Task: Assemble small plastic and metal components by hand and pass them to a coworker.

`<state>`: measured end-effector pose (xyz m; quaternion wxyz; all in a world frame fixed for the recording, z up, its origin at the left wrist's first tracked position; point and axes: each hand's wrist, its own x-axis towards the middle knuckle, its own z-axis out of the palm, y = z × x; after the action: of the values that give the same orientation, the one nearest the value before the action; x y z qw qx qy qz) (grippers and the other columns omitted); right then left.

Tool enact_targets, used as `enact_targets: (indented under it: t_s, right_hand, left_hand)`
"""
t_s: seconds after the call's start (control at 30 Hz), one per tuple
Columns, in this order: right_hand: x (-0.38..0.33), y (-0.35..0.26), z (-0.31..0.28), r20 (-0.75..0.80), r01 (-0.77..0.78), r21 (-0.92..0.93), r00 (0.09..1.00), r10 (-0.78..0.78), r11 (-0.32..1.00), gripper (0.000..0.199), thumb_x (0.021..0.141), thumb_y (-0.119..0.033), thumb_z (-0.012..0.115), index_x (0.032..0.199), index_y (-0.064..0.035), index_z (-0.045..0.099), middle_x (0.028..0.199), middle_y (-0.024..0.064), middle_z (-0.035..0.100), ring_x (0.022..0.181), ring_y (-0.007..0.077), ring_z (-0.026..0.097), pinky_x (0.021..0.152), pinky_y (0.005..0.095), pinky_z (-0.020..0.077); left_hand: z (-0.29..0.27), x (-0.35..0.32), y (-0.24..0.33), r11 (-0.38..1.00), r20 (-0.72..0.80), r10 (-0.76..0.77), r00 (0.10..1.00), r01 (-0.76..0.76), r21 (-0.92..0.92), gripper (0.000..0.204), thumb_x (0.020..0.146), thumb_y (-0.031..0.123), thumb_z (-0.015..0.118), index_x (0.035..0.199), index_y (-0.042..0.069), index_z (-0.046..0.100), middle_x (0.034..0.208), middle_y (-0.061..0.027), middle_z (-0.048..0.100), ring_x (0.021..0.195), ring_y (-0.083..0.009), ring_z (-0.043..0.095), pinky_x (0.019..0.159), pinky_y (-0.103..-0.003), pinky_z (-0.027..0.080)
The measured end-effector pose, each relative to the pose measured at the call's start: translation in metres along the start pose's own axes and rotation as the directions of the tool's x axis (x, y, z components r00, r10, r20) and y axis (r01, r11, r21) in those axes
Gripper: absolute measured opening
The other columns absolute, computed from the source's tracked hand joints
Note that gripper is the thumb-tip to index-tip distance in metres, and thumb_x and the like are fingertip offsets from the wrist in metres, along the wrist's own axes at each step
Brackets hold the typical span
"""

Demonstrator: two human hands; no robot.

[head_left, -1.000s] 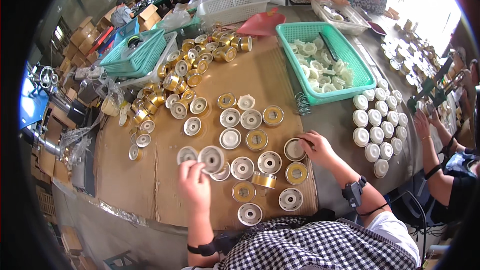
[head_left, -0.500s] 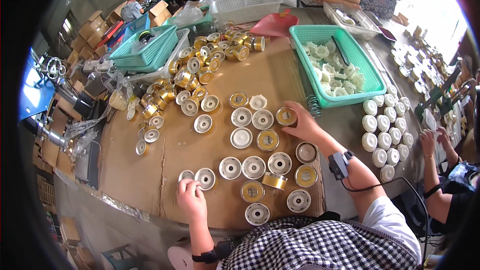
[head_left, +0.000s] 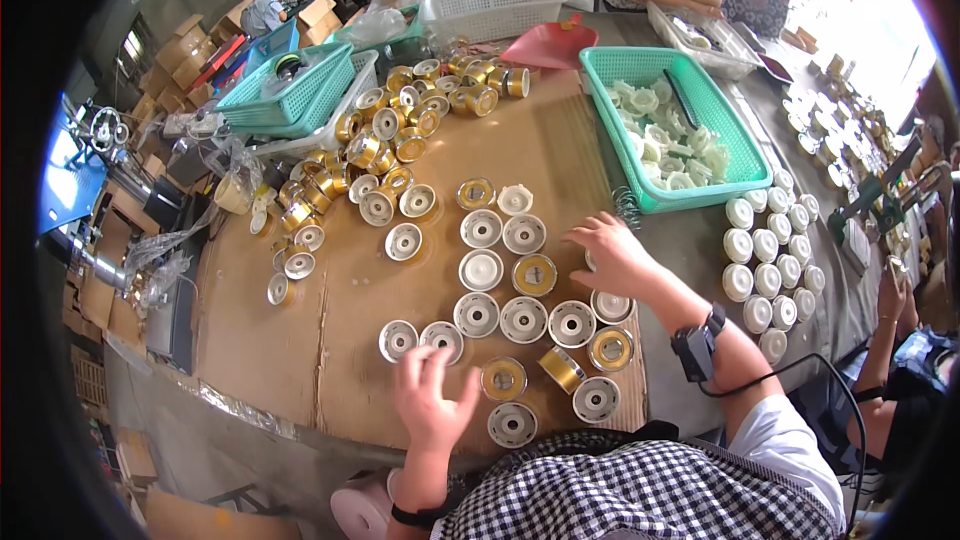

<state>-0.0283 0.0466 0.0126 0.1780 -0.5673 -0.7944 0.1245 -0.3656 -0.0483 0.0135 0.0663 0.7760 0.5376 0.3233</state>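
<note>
My left hand [head_left: 436, 402] is open, fingers spread, just below a white-faced round part [head_left: 441, 341]; its fingertips overlap that part's lower edge. Left of it lies a similar white-faced part [head_left: 398, 341]. My right hand [head_left: 618, 258] reaches over the right side of the cardboard with fingers stretched and apart. Beneath its palm a white round piece [head_left: 590, 259] shows only partly. Around the hands lie several white-faced parts [head_left: 524, 320], some gold-sided parts with gold faces up [head_left: 534, 275], and one gold part [head_left: 562, 369] tipped on its side.
A heap of gold and white parts [head_left: 365, 150] lies at the far left of the cardboard sheet [head_left: 270, 360]. A green basket [head_left: 690, 202] holds white plastic pieces. White round caps [head_left: 738, 245] stand right of it. A red dustpan [head_left: 550, 45] lies behind. Another person's hands [head_left: 893, 290] are at the right.
My left hand has opened and drawn back, leaving two white-faced parts shifted right. My right hand has moved slightly right and down; the gold-faced part at its fingers no longer shows.
</note>
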Motion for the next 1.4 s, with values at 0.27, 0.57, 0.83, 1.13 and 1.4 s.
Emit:
enact_targets:
  t_s: [0.27, 0.57, 0.83, 1.13, 1.4]
  right_hand:
    - [0.017, -0.046, 0.039, 0.071, 0.11, 0.114, 0.99, -0.118, 0.987, 0.075, 0.065, -0.008, 0.079, 0.137, -0.0095, 0.06, 0.134, 0.0128, 0.056, 0.114, 0.0384, 0.06, 0.097, 0.0473, 0.0538]
    - [0.005, -0.025, 0.025, -0.06, -0.035, 0.483, 0.996, 0.072, 0.875, 0.064, 0.063, -0.021, 0.09, 0.114, -0.0039, 0.055, 0.115, 0.0206, 0.054, 0.098, 0.037, 0.059, 0.086, 0.0455, 0.0535]
    - [-0.018, -0.017, 0.024, -0.096, -0.048, 0.246, 0.993, 0.073, 0.968, 0.052, 0.07, -0.029, 0.088, 0.11, -0.0061, 0.065, 0.114, 0.0186, 0.058, 0.101, 0.0409, 0.064, 0.091, 0.0478, 0.0546]
    - [-0.084, -0.048, -0.019, -0.093, 0.076, 0.228, 0.994, -0.056, 0.971, 0.036, 0.078, -0.027, 0.082, 0.107, -0.0079, 0.07, 0.124, 0.0143, 0.062, 0.118, 0.0359, 0.057, 0.104, 0.0444, 0.0473]
    - [-0.168, -0.072, 0.032, -0.183, -0.149, 0.266, 0.962, 0.202, 0.952, 0.066, 0.07, -0.018, 0.085, 0.13, -0.008, 0.061, 0.135, 0.0165, 0.055, 0.126, 0.0384, 0.05, 0.107, 0.0489, 0.0459]
  left_hand:
    - [0.026, 0.005, 0.043, 0.994, 0.481, 0.081, 0.873, -0.109, 0.031, 0.064, 0.07, 0.034, 0.086, 0.126, 0.009, 0.067, 0.111, -0.0081, 0.063, 0.104, -0.0304, 0.061, 0.091, -0.042, 0.053]
    - [0.031, -0.007, 0.016, 0.852, 0.288, 0.137, 0.948, 0.036, -0.523, 0.064, 0.075, 0.008, 0.08, 0.136, 0.009, 0.058, 0.121, -0.0137, 0.046, 0.098, -0.0276, 0.057, 0.094, -0.037, 0.052]
    - [0.026, -0.025, -0.005, 0.934, 0.112, 0.088, 0.99, -0.044, -0.353, 0.047, 0.068, 0.008, 0.09, 0.102, 0.008, 0.057, 0.124, -0.0157, 0.051, 0.109, -0.032, 0.057, 0.091, -0.041, 0.051]
    - [0.02, -0.006, 0.027, 0.946, 0.131, 0.261, 0.956, -0.226, -0.234, 0.045, 0.077, 0.022, 0.086, 0.117, 0.01, 0.068, 0.13, -0.0108, 0.062, 0.116, -0.0315, 0.062, 0.094, -0.042, 0.053]
    - [0.065, 0.015, 0.068, 0.862, 0.282, 0.493, 0.823, -0.416, -0.29, 0.031, 0.085, 0.02, 0.076, 0.116, 0.014, 0.074, 0.116, -0.0033, 0.067, 0.106, -0.0272, 0.061, 0.089, -0.04, 0.053]
